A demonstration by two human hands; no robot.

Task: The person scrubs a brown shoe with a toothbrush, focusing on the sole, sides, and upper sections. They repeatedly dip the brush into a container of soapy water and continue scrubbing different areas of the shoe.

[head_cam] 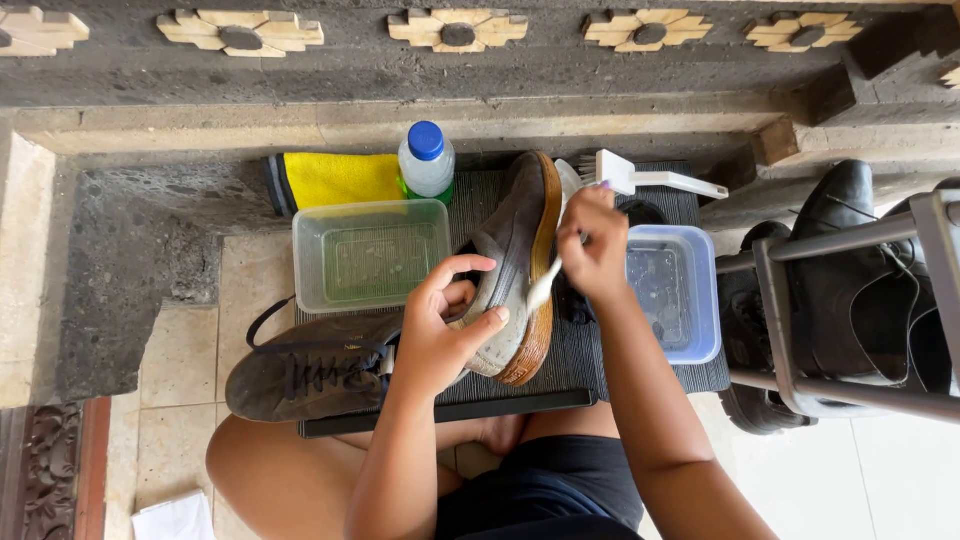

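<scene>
Shoe (515,265), tilted on edge over the black mat (580,350), looks stiff-soled yet soft-sided (probably wet, slippery), so left hand (440,330) clasps its opening while right hand (595,250) grips a brush (543,288).

Matt grey shoe (507,262), clear glossy plastic tub (371,255), ribbed black mat (580,350).

A clear plastic tub (370,255) is set on the dark ribbed mat (590,365), with a blue-capped bottle (427,160) and a yellow cloth (335,180) behind it, a blue-rimmed tub (675,290) to the right, and black shoes (850,270) kept on a metal rack (790,330).
</scene>
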